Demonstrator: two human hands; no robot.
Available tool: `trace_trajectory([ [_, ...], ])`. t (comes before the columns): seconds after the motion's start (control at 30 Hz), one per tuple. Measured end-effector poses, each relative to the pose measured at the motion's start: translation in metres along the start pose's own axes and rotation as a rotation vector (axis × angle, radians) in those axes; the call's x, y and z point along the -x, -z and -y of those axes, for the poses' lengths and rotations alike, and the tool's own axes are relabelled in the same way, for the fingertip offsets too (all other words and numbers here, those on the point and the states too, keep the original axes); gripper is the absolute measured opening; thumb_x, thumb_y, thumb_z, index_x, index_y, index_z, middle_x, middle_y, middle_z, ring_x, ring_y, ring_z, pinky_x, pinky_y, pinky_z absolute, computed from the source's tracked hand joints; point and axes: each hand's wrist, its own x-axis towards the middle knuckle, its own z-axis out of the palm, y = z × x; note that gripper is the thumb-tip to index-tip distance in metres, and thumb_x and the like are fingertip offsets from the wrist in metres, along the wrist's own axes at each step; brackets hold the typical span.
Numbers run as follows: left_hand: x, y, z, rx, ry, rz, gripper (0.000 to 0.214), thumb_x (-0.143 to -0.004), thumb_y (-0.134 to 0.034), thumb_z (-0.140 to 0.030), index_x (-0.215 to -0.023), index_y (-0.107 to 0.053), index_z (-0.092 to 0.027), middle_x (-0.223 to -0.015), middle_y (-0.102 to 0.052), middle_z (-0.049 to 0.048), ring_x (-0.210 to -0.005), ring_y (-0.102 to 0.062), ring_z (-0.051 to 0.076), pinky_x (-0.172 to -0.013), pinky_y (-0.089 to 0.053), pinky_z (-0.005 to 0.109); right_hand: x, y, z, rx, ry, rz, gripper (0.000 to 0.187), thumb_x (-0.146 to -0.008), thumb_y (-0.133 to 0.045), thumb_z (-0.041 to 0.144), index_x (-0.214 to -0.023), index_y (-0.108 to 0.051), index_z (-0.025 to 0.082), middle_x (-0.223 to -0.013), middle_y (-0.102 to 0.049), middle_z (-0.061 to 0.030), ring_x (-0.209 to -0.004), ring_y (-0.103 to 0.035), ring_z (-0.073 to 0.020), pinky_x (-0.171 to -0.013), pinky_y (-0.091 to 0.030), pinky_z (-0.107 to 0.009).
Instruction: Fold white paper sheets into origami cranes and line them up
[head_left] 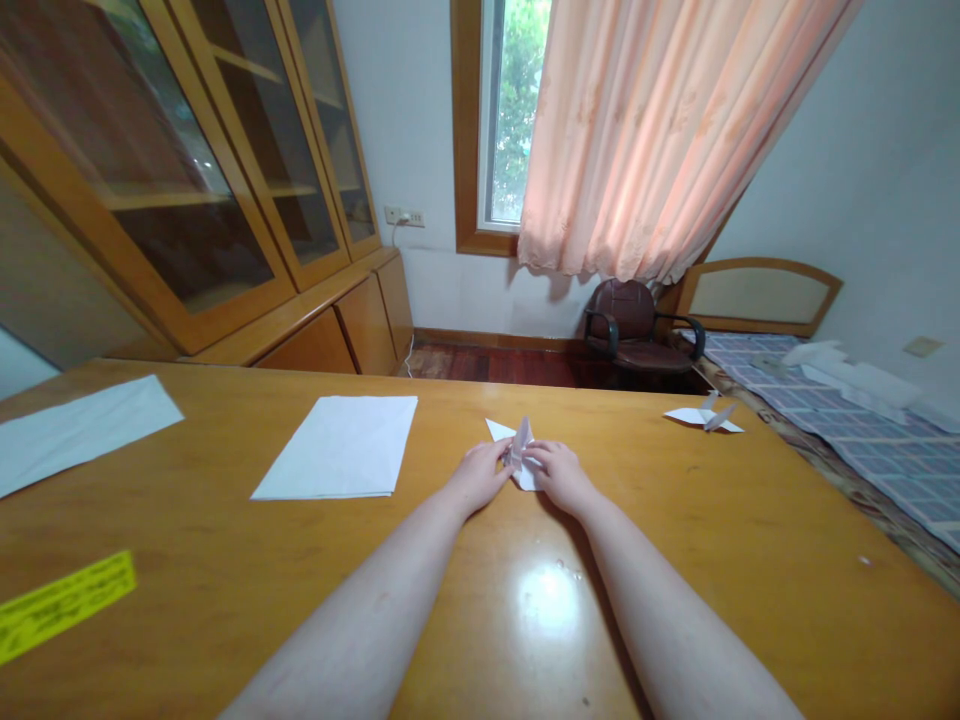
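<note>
Both my hands meet over a piece of folded white paper (523, 434) on the wooden desk (480, 640). One flap of it stands upright between my fingers, and a pointed white corner sticks out to the far left. My left hand (478, 476) has its fingers closed on the paper's left side. From the right, my right hand (564, 474) grips the other side, its fingertips close to the upright flap. The fingers hide part of the folds.
A stack of white paper (337, 448) lies left of my hands, another white sheet (82, 430) farther left. A yellow label (67, 603) is at the near left. A finished-looking paper figure (703, 415) rests at the right; beyond are a chair (634, 325) and a bed (825, 400).
</note>
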Motion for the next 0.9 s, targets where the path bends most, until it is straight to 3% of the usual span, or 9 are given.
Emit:
trace_trajectory([
  [0.27,-0.003,-0.003,0.006,0.025,0.038,-0.022,0.038,-0.076,-0.059,-0.023,-0.114,-0.056,-0.023,-0.104,-0.066,0.0041,-0.096,-0.058,0.019,-0.088,-0.042,0.030,0.003,0.006,0.006,-0.022,0.015,0.004,0.030,-0.082,-0.053,0.021,-0.109,-0.063,0.027,-0.113,-0.062,-0.0038,-0.102,-0.048,-0.0221,-0.089,-0.032,-0.036],
  [0.43,-0.004,-0.005,0.012,-0.019,0.037,-0.053,0.020,-0.078,-0.055,-0.026,-0.097,-0.062,-0.021,-0.092,-0.067,0.0039,-0.085,-0.059,0.017,-0.078,-0.043,0.027,0.006,0.011,0.012,-0.111,0.048,0.029,0.030,-0.086,-0.050,0.042,-0.106,-0.064,0.025,-0.109,-0.064,-0.0050,-0.100,-0.050,-0.0217,-0.089,-0.032,-0.037],
  [0.57,-0.005,-0.005,0.013,-0.037,0.050,-0.057,0.019,-0.078,-0.054,-0.026,-0.095,-0.062,-0.021,-0.090,-0.066,0.0034,-0.081,-0.058,0.017,-0.073,-0.043,0.027,0.008,0.013,0.018,-0.125,0.049,0.041,0.039,-0.078,-0.059,0.049,-0.107,-0.063,0.025,-0.108,-0.064,-0.0061,-0.099,-0.051,-0.0231,-0.089,-0.033,-0.038],
  [0.7,-0.004,-0.003,0.011,-0.054,0.086,-0.047,0.019,-0.077,-0.055,-0.024,-0.095,-0.062,-0.020,-0.092,-0.067,0.0042,-0.083,-0.058,0.018,-0.074,-0.042,0.027,0.007,0.009,0.017,-0.093,0.023,0.003,0.045,-0.070,-0.069,0.042,-0.111,-0.061,0.024,-0.107,-0.064,-0.0058,-0.099,-0.051,-0.0240,-0.089,-0.034,-0.037],
  [0.9,-0.002,0.000,0.007,-0.133,0.119,-0.050,0.021,-0.078,-0.057,-0.026,-0.098,-0.061,-0.022,-0.095,-0.066,0.0041,-0.090,-0.058,0.020,-0.079,-0.041,0.028,0.003,-0.001,0.008,-0.103,-0.022,-0.019,0.038,-0.074,-0.063,0.022,-0.112,-0.060,0.024,-0.107,-0.065,-0.0043,-0.097,-0.053,-0.0209,-0.089,-0.036,-0.034],
])
